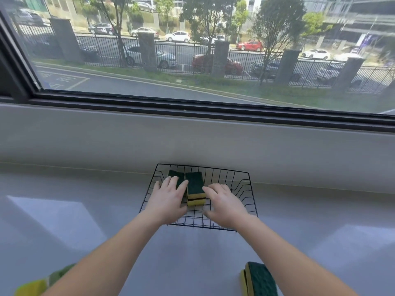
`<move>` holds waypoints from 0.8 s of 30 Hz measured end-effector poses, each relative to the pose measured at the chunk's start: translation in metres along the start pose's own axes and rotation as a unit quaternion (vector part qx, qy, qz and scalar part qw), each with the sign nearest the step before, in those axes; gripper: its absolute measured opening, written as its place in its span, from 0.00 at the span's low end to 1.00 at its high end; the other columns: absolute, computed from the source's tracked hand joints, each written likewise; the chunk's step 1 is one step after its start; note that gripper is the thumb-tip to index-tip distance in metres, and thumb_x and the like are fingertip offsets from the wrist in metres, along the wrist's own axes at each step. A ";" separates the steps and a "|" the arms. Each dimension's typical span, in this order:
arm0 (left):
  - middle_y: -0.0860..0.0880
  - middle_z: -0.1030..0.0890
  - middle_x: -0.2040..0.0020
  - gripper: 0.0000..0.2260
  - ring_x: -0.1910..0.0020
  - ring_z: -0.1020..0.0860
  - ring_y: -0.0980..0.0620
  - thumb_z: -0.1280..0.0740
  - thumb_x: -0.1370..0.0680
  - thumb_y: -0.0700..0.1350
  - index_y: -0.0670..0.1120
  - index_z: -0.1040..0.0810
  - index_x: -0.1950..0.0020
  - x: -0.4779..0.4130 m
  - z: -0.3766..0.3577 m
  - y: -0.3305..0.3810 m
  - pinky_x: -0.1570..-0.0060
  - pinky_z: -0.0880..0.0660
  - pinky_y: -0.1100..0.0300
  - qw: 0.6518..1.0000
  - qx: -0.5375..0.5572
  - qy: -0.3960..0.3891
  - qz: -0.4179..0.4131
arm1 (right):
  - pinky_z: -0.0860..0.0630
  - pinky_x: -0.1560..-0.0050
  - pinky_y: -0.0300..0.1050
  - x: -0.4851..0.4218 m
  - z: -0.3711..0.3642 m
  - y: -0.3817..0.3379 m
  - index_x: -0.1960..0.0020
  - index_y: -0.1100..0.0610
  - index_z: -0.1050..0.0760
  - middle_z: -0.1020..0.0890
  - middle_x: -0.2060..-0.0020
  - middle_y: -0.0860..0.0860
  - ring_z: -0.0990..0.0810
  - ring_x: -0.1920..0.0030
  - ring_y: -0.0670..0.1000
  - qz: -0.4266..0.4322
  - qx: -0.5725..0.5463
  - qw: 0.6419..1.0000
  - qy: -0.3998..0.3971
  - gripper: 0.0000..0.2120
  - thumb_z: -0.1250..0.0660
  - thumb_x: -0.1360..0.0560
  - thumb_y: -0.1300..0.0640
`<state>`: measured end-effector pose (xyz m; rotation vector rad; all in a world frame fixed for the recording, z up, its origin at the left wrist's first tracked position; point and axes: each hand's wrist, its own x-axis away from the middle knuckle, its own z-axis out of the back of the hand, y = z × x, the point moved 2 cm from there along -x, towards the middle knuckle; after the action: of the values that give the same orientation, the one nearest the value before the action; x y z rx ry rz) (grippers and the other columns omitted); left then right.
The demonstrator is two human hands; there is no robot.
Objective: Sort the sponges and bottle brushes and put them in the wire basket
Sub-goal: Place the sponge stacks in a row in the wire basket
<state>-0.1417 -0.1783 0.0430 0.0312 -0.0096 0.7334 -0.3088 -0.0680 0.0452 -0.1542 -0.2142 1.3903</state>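
A black wire basket (241, 184) stands on the white counter against the wall. Inside it a stack of two yellow-and-green sponges (195, 189) lies in the middle, and another green-topped sponge (175, 175) lies to its left. My left hand (167, 199) rests flat over the left sponge, fingers touching the stack's left side. My right hand (224, 201) is just right of the stack, fingers spread and holding nothing. Another yellow-and-green sponge (259, 278) stands on edge on the counter at the near right. No bottle brush is in view.
A yellow and green item (40, 283) lies at the near left, partly hidden by my left arm. The white counter (64, 210) runs left and right of the basket. A white ledge and a big window rise behind it.
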 end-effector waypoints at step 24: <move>0.46 0.28 0.31 0.30 0.34 0.28 0.47 0.40 0.23 0.61 0.49 0.38 0.24 0.120 -0.077 0.195 0.36 0.30 0.53 0.922 0.322 -0.200 0.086 | 0.22 0.43 0.48 0.226 -0.068 0.076 0.25 0.53 0.32 0.19 0.39 0.49 0.19 0.43 0.51 -0.379 -0.351 0.856 -0.028 0.37 0.31 0.27 0.34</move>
<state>-0.1833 0.0486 -0.0270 0.8196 -0.1633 0.8705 -0.3281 0.1693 -0.0254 -0.5691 -0.7469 0.4742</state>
